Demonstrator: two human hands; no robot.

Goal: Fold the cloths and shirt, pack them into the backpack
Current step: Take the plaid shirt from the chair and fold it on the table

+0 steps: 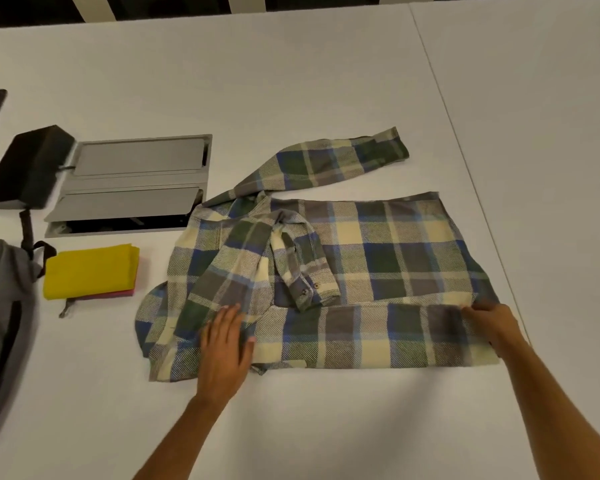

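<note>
A grey backpack (0, 306) and folded yellow cloth (90, 271) lie at the table's (326, 81) left. The left hand (224, 348) presses flat, grip wide, on the plaid shirt (378, 258). The right hand (492, 323) pinches the shirt's near-right fold

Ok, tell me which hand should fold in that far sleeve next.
Probably the right hand: the far sleeve stretches toward the right. The left hand lies flat on the plaid shirt near its collar and can keep it down.
</note>
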